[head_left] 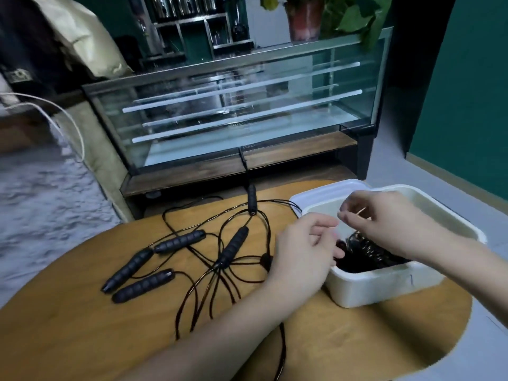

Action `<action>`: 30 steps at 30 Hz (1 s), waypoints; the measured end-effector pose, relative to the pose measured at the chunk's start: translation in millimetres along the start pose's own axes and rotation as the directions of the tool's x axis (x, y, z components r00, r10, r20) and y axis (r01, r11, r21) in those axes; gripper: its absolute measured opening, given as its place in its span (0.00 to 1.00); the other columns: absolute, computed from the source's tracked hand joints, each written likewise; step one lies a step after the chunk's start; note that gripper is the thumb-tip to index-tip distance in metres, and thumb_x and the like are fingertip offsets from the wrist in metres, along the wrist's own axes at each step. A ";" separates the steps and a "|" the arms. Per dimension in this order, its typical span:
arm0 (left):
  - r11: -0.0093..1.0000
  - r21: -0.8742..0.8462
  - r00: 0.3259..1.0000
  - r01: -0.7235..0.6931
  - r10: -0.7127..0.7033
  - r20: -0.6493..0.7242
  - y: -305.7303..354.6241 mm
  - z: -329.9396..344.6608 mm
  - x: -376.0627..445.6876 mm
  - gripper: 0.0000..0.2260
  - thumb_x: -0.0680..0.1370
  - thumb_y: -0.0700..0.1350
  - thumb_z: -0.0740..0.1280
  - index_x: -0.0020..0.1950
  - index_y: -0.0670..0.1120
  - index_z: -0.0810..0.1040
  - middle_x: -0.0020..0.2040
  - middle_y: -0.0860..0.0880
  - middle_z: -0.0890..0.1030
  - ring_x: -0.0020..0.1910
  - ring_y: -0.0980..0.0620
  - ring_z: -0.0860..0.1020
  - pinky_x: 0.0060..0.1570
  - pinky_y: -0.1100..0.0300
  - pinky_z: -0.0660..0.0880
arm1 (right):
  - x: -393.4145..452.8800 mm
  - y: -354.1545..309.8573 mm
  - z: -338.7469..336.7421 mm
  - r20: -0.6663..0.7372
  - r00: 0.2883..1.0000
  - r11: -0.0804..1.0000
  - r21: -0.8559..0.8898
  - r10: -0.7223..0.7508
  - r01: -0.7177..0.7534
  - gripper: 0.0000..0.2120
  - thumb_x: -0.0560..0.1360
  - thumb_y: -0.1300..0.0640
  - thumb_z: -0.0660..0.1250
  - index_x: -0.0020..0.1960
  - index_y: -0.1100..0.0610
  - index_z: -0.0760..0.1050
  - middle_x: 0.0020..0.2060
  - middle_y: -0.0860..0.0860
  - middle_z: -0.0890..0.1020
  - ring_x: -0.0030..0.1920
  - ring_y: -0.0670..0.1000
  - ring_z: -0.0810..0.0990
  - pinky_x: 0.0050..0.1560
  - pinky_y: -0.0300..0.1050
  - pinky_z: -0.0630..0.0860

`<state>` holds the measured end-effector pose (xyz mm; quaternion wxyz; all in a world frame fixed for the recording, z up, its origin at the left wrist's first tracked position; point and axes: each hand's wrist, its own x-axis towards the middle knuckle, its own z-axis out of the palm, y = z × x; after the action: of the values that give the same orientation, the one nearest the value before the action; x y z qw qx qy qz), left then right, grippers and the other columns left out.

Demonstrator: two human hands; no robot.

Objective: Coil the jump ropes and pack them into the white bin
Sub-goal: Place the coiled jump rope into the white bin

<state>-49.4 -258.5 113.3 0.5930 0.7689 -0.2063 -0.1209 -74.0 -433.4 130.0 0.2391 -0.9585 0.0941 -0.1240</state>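
Rounded orange-brown wooden worktop, standing on a pale grey floor. Behind it a long glass display case with a dark wood base; a potted green plant sits on top. Dark green wall to the right. A rumpled grey-white textured cover lies at left, with thin white cables running over it.

No readable writing or brand anywhere; all too blurred.

Tangled black jump ropes with ribbed black foam handles sprawl across the worktop's middle, just left of the left hand. One cord runs under the left forearm and off the near edge.

The rectangular white plastic bin stands at the right end of the worktop; a dark coiled rope bundle already lies inside it.

Left hand hovers at the bin's left rim, fingers loosely spread, gripping nothing visible. Right hand is above the bin and the coil, fingertips pinching a thin tan tie. The hands are near each other but not touching.
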 end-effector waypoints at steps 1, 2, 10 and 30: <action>0.999 -0.007 0.998 -0.036 0.035 -0.053 -3.1 -16.7 -16.9 0.10 0.82 0.37 0.63 0.57 0.47 0.82 0.46 0.49 0.85 0.38 0.54 0.85 0.39 0.61 0.82 | -15.0 -24.2 -0.4 -0.048 0.998 0.996 0.087 -0.030 0.034 0.06 0.77 0.47 0.66 0.43 0.47 0.78 0.36 0.41 0.83 0.35 0.40 0.80 0.40 0.43 0.76; 0.998 0.011 0.993 -0.055 0.056 -0.103 -10.6 -37.5 -34.7 0.10 0.82 0.38 0.64 0.57 0.49 0.82 0.46 0.51 0.85 0.39 0.56 0.85 0.39 0.61 0.81 | -29.5 -49.9 4.1 -0.076 0.995 0.985 0.153 -0.067 0.078 0.07 0.77 0.47 0.65 0.42 0.46 0.78 0.34 0.41 0.83 0.34 0.40 0.79 0.38 0.41 0.75; 0.973 0.023 0.915 0.230 -0.208 -0.347 -107.6 -160.8 -115.5 0.07 0.81 0.39 0.67 0.53 0.52 0.81 0.47 0.52 0.85 0.39 0.56 0.84 0.38 0.62 0.78 | -43.4 -107.0 132.4 0.230 0.969 0.992 -0.074 -0.087 0.107 0.08 0.79 0.53 0.63 0.58 0.50 0.75 0.50 0.50 0.81 0.51 0.50 0.80 0.54 0.49 0.78; 0.910 -0.038 0.843 0.413 -0.398 -0.362 -168.6 -178.6 -112.7 0.10 0.81 0.40 0.68 0.50 0.57 0.81 0.47 0.56 0.84 0.48 0.60 0.82 0.54 0.59 0.81 | 7.0 -84.8 216.6 0.236 0.964 0.863 -0.505 0.120 0.016 0.30 0.78 0.48 0.64 0.77 0.49 0.58 0.72 0.57 0.65 0.72 0.60 0.65 0.67 0.56 0.70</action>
<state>-42.9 -17.0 -7.8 0.5655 0.8161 0.0710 -0.0956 4.1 -267.3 -13.0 -0.0052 -0.9924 0.1169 0.0380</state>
